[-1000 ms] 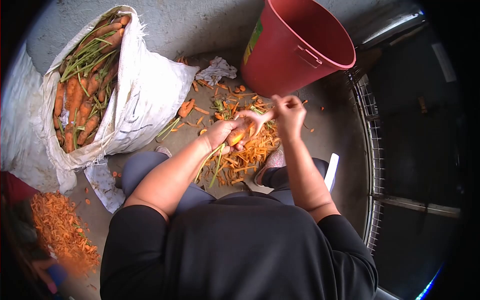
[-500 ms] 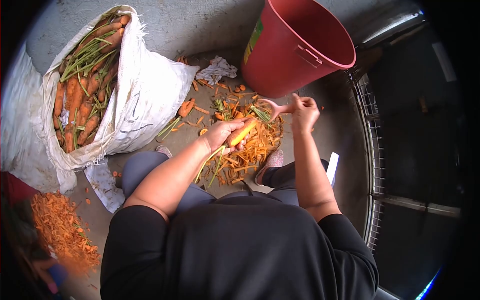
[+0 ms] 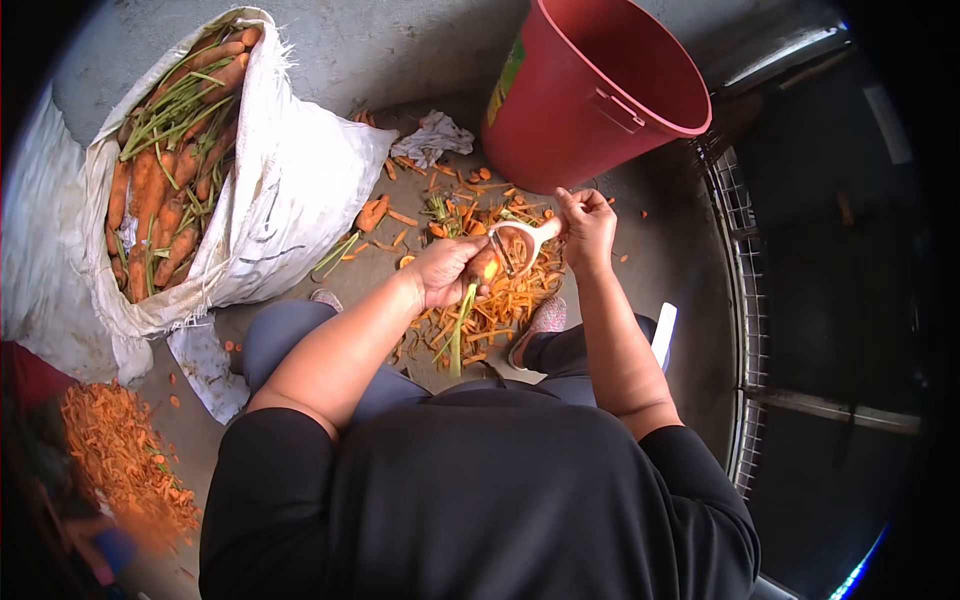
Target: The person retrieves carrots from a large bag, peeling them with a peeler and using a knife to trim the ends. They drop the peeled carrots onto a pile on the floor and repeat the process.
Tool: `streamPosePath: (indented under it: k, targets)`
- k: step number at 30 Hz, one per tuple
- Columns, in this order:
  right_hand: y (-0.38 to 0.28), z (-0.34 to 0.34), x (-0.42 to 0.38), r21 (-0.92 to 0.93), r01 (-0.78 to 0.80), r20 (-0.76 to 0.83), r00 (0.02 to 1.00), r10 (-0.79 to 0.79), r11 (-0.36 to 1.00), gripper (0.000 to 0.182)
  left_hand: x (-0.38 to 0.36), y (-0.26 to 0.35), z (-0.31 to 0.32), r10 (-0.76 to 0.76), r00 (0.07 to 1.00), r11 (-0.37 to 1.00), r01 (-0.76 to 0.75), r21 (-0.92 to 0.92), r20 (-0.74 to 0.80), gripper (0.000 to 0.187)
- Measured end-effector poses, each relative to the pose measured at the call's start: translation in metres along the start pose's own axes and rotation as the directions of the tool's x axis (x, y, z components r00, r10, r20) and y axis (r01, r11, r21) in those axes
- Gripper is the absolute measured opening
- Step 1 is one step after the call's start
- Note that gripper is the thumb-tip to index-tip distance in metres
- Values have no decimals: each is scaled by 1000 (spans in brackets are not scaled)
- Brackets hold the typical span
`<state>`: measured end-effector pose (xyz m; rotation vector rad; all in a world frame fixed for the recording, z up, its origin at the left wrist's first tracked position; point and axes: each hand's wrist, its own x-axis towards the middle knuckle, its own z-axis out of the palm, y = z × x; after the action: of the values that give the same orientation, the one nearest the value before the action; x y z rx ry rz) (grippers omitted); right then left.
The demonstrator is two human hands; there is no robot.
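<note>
My left hand (image 3: 445, 272) is wrapped round a carrot (image 3: 484, 268) with green stalks (image 3: 461, 322) hanging down toward my lap. A bright yellow-orange patch shows on the carrot's side. My right hand (image 3: 587, 228) grips the handle of a pale pink peeler (image 3: 540, 234), whose blade end is at the carrot, just above my left fingers. Whether the blade touches the skin is hard to tell. Below both hands, peelings (image 3: 490, 325) lie scattered on the floor between my shoes.
A white sack (image 3: 310, 170) full of carrots (image 3: 165, 200) leans at the upper left. Behind my hands stands a red bucket (image 3: 560, 120). Another peelings heap (image 3: 125, 455) lies lower left, beside a blurred person. Metal mesh (image 3: 750, 280) runs along the right.
My right hand has moved left and slightly down, bringing the peeler to the carrot. The carrot has turned in my left hand, and its stalks now hang straighter down.
</note>
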<state>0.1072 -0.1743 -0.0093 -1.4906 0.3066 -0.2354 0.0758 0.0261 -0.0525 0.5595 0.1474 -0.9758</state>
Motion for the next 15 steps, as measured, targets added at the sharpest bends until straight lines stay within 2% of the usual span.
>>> streamPosePath:
  k: [1,2,3,4,5,8,11,13,15]
  targets:
    - [-2,0,0,24,-30,45,999,29,999,20,0,-1,3,21,1000,999,-21,32,9,28]
    - [1,3,-1,-20,15,71,997,-14,1000,20,-1,-2,5,49,996,998,-46,51,-76,28]
    - [3,8,-5,-61,62,99,994,-56,996,20,-1,-1,5,45,998,996,-42,80,-38,28]
    - [3,11,-10,-119,79,98,993,-68,990,20,-1,1,4,41,999,993,-40,109,-1,28]
    - [1,12,-13,-97,78,83,994,-70,992,20,-2,2,3,35,999,990,-40,138,36,28]
    - [-2,13,-15,-69,107,45,994,-104,992,20,-5,4,7,46,999,996,-46,76,6,29]
    - [-8,1,3,-155,144,-30,988,-150,977,20,5,-2,-12,4,999,996,-9,88,52,31]
    - [-1,-24,33,-200,130,-176,970,-167,971,22,7,-2,-16,-14,997,992,4,127,78,32]
    - [-3,-45,53,-182,177,-355,905,-232,967,22,0,1,-4,-9,997,985,-4,170,77,33]
